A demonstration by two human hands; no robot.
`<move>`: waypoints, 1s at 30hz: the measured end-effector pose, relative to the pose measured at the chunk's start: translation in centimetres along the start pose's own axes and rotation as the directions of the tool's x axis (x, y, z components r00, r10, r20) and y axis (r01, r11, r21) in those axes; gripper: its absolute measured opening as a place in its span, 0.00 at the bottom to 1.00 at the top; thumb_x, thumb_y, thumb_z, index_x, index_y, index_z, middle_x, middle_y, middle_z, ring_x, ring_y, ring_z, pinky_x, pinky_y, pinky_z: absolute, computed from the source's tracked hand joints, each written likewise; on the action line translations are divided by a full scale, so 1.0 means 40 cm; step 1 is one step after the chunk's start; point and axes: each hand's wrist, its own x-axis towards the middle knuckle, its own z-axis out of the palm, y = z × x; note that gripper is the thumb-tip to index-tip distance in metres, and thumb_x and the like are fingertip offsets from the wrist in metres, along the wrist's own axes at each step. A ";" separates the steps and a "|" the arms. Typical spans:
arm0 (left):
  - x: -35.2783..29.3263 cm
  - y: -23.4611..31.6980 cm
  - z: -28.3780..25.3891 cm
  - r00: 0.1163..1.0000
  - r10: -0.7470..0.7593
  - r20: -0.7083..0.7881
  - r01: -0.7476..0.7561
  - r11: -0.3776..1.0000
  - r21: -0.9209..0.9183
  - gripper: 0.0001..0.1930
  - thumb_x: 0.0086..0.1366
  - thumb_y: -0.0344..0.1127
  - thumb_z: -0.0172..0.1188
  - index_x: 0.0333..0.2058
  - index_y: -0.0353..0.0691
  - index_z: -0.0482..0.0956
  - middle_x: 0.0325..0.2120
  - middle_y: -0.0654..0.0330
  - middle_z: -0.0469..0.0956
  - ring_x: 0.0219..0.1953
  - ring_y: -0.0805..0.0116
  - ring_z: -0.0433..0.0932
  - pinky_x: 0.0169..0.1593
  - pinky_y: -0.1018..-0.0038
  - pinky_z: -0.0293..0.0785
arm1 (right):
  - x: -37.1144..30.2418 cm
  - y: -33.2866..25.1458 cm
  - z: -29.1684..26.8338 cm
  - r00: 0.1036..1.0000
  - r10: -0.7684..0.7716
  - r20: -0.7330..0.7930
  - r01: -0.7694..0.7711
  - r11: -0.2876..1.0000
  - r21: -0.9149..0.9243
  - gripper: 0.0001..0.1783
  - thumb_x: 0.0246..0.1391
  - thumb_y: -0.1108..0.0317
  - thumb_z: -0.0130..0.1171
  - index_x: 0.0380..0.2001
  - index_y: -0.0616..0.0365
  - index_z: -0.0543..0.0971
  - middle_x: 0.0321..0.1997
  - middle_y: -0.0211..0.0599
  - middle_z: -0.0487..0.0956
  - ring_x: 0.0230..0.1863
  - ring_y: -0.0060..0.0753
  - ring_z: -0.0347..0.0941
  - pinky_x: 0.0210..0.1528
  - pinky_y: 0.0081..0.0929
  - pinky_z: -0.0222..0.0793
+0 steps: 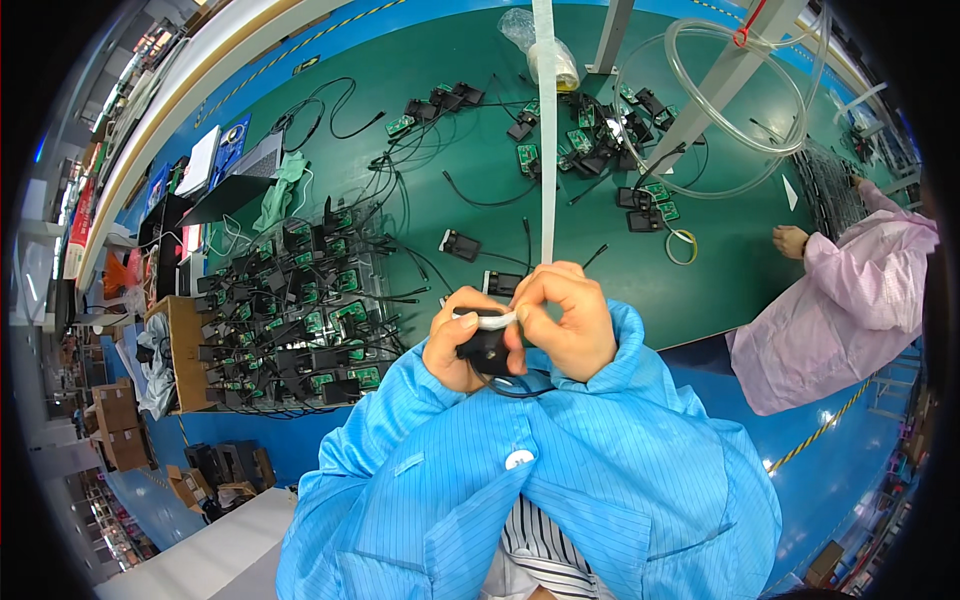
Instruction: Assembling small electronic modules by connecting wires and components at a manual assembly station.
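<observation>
Head view. Clear tray (378, 268) packed with black units (318, 357) with green boards, cables (405, 298) sticking out past its right edge. Right of tray: left hand (447, 352) grasps black device (487, 352); right hand (572, 325) pinches end of white strip (492, 322) at the device. Just left of tray: brown carton (190, 360), contents unclear. Far side, up-right of tray: clear bag (519, 27), something pale inside.
</observation>
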 end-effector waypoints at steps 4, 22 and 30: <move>0.007 0.033 0.032 0.915 0.234 0.327 -0.253 0.967 0.015 0.18 0.63 0.43 0.54 0.42 0.31 0.73 0.25 0.46 0.75 0.19 0.56 0.76 0.23 0.68 0.76 | -0.003 0.055 -0.051 0.937 0.135 -0.323 -0.038 0.956 0.291 0.07 0.49 0.68 0.60 0.32 0.58 0.76 0.40 0.39 0.78 0.50 0.39 0.69 0.57 0.37 0.58; 0.123 0.034 0.078 0.529 0.485 0.696 -0.848 0.315 0.426 0.16 0.55 0.29 0.57 0.43 0.27 0.76 0.27 0.55 0.69 0.19 0.68 0.70 0.22 0.76 0.70 | 0.026 0.003 0.026 0.928 0.004 0.373 -0.348 0.375 0.860 0.72 0.33 0.56 0.76 0.72 0.52 0.36 0.77 0.44 0.34 0.76 0.51 0.29 0.74 0.46 0.25; 0.147 0.071 0.079 0.404 0.336 0.851 -0.908 0.261 0.328 0.16 0.51 0.28 0.58 0.40 0.29 0.80 0.22 0.58 0.70 0.19 0.69 0.68 0.21 0.77 0.67 | 0.045 0.024 0.014 0.871 -0.090 0.483 -0.431 0.334 0.839 0.63 0.37 0.71 0.67 0.72 0.52 0.37 0.76 0.42 0.39 0.76 0.45 0.35 0.74 0.43 0.26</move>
